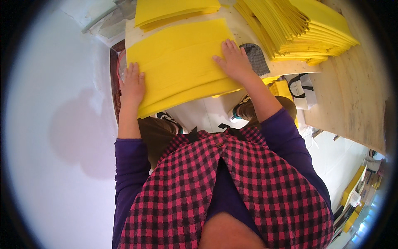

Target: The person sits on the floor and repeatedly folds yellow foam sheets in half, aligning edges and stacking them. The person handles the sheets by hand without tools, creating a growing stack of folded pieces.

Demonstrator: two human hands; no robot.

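A flat yellow fabric sheet (182, 58), with layered edges along its near side, lies on the wooden table in front of me. My left hand (132, 84) rests at its left edge, fingers stretched forward. My right hand (235, 61) lies flat on its right edge, thumb and fingers spread. Beside the right hand is a dark grey textured pad (256, 58), partly covered by that hand. The near edge of the yellow fabric hangs over the table's front edge above my legs.
Farther back lies another yellow stack (174, 11). A tall pile of folded yellow fabric (294, 31) stands at the back right. A light wooden panel (352, 91) runs along the right. Below the table is a white bag (304, 93) with black handles. A white wall (54, 116) is at the left.
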